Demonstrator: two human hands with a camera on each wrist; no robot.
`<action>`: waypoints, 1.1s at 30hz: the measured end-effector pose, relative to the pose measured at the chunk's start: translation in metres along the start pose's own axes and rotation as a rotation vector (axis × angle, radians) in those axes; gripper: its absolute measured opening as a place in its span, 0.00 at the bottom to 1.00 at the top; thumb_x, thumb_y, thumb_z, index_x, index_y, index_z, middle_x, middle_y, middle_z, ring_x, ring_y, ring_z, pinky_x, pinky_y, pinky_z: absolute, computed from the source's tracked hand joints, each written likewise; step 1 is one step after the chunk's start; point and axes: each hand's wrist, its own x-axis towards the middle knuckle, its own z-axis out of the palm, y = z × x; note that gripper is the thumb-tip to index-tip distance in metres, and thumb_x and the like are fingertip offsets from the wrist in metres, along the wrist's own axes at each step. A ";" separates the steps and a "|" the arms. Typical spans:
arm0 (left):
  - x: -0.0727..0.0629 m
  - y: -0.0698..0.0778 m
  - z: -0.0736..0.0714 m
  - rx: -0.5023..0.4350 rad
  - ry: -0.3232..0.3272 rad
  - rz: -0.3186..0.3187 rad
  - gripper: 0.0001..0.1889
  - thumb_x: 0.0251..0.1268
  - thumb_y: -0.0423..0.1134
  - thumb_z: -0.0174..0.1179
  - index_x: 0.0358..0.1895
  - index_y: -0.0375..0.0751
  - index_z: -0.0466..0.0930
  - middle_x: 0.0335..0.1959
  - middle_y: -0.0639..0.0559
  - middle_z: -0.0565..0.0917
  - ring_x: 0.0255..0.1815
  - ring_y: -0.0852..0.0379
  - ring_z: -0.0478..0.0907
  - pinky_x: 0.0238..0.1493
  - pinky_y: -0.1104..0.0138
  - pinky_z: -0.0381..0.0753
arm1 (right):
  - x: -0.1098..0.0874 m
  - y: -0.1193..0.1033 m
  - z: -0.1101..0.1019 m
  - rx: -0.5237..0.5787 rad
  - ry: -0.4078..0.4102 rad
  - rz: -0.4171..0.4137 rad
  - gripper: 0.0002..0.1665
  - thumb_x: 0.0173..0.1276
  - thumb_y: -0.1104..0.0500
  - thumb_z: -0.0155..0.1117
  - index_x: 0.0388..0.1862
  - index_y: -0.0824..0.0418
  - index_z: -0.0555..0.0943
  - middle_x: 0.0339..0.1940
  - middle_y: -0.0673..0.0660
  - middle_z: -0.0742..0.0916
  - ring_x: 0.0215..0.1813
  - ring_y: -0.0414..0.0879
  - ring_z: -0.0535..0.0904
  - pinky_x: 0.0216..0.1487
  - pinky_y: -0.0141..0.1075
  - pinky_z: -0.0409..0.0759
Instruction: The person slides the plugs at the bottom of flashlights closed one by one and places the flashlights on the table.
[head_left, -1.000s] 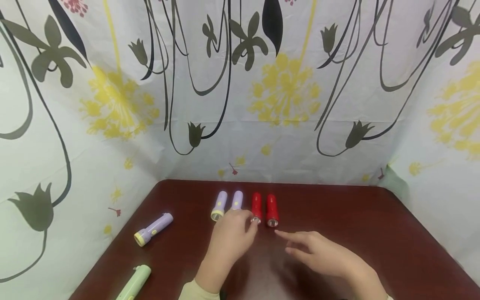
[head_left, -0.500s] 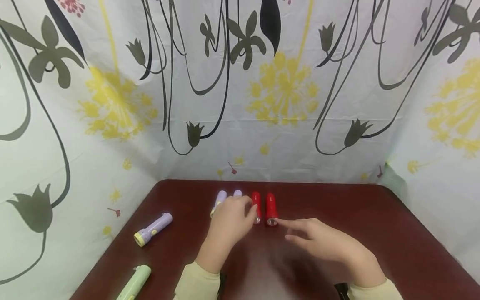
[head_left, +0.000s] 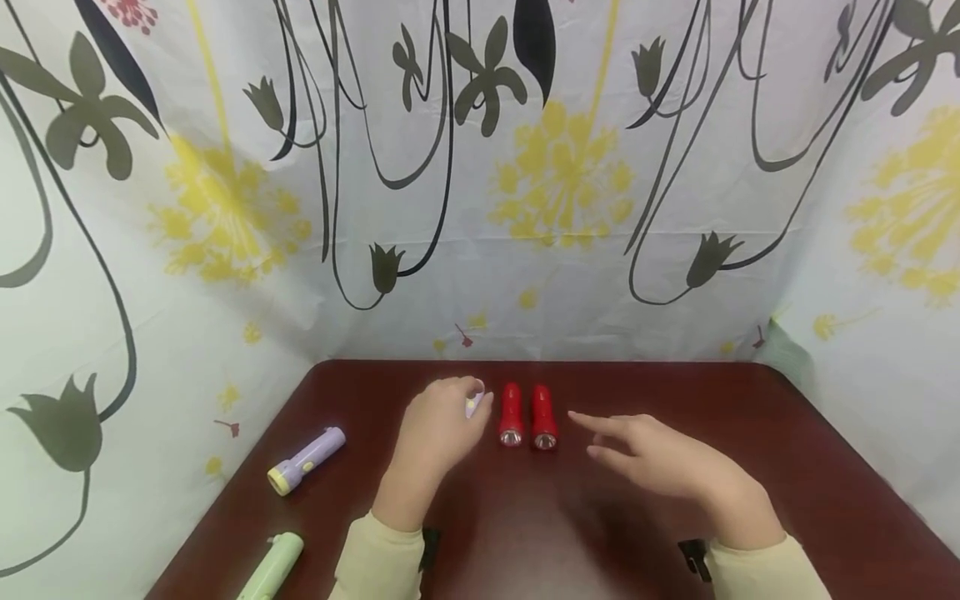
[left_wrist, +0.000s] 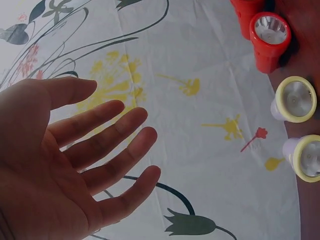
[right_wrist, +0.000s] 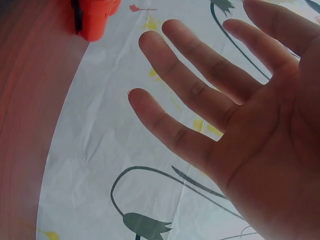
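Observation:
Two red flashlights lie side by side on the table, their lenses toward me. To their left is a purple flashlight, largely covered by my left hand in the head view. The left wrist view shows that hand with spread, relaxed fingers and nothing in it, apart from two purple flashlights with yellow rims and the red ones. My right hand hovers right of the red pair, its index finger extended and its palm holding nothing. Part of a red flashlight shows in the right wrist view.
Another purple flashlight lies at an angle on the table's left side. Nearer to me, a green flashlight is cut off by the frame's bottom. A flower-patterned cloth hangs behind and around the dark red table.
My left hand has shifted left, uncovering the left red flashlight and covering more of the purple pair. My right index finger has moved from the right red flashlight's front to its right side, farther back.

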 end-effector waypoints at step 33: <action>-0.002 -0.006 -0.014 -0.055 0.013 0.009 0.15 0.73 0.47 0.66 0.54 0.44 0.89 0.46 0.47 0.92 0.47 0.47 0.88 0.52 0.51 0.89 | -0.003 -0.003 -0.004 -0.028 0.003 -0.011 0.37 0.79 0.47 0.65 0.83 0.46 0.68 0.44 0.38 0.87 0.45 0.29 0.79 0.50 0.38 0.83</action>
